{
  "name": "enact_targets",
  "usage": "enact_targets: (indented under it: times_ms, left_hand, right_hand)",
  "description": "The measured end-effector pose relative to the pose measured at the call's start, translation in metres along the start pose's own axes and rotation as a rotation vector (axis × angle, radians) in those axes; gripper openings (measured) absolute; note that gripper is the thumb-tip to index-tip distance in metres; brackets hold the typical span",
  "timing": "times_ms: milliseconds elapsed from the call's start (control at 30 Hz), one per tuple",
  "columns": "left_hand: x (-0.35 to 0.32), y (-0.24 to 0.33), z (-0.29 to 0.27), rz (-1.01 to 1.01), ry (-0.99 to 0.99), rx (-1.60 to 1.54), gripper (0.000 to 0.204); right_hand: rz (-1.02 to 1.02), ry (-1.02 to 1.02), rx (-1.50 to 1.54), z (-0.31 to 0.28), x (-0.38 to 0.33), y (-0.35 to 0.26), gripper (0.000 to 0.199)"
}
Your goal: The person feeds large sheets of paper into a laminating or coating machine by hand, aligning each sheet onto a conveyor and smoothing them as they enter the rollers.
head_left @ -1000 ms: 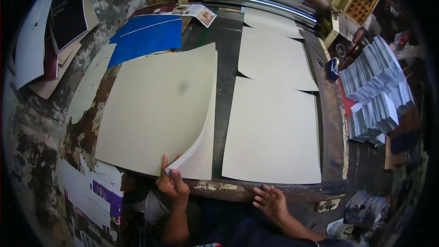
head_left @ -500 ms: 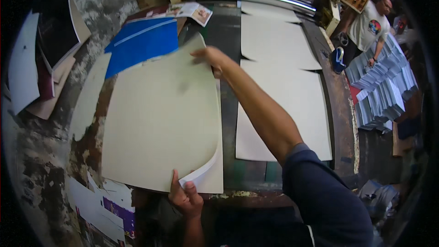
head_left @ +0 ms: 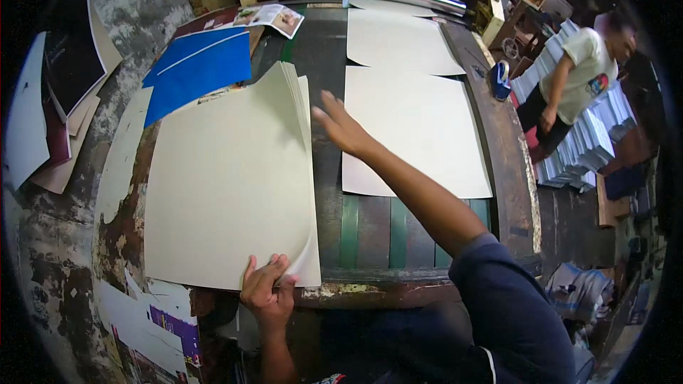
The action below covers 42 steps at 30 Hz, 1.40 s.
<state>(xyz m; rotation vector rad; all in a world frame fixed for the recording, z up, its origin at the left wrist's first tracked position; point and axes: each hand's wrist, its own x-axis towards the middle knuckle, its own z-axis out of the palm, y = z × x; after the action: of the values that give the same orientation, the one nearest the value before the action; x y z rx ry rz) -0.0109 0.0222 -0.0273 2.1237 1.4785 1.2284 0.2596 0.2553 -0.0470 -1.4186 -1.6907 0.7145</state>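
A thick stack of cream sheets (head_left: 228,185) is lain on the left part of the dark wooden desk (head_left: 370,227). Its near edge is pinched by the left hand (head_left: 267,291), fingers curled over the top, so that the corner is lifted and the sheets are fanned apart. The right hand (head_left: 340,126) is held open and flat, fingers spread, just beside the stack's far right edge, above the bare strip between the stack and a single cream sheet (head_left: 416,131). Blue sheets (head_left: 199,71) are set aside further back.
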Motion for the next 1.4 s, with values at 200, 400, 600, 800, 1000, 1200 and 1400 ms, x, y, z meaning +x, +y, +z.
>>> enact_targets:
  times_ms: [200,400,600,800,1000,1200,1400]
  left_hand:
    - [0.005,0.001,-0.026,0.080,-0.290,-0.023,0.024]
    - [0.010,0.002,-0.007,-0.658,0.397,-0.791,0.040]
    - [-0.011,0.016,-0.012,-0.296,0.135,-0.319,0.036]
    - [-0.002,0.059,-0.009,0.332,-0.400,-0.192,0.032]
    - [0.008,0.033,-0.024,0.271,-0.393,0.078,0.058]
    - [0.004,0.011,-0.025,0.089,-0.409,-0.012,0.050]
    - [-0.005,0.016,-0.005,-0.091,-0.213,-0.159,0.025]
  right_hand:
    - [0.349,-0.173,-0.923,-0.102,-0.106,0.137,0.065]
    - [0.467,0.238,-0.595,-0.191,-0.160,0.168,0.061]
    - [0.514,-0.219,0.643,-0.108,-0.237,0.004,0.077]
    - [0.524,-0.230,0.971,-0.068,-0.310,-0.030,0.061]
    - [0.908,0.067,1.303,-0.038,-0.369,-0.024,0.039]
    - [0.886,0.109,1.334,-0.018,-0.386,-0.010,0.039]
    - [0.844,0.199,1.379,-0.025,-0.334,0.011,0.042]
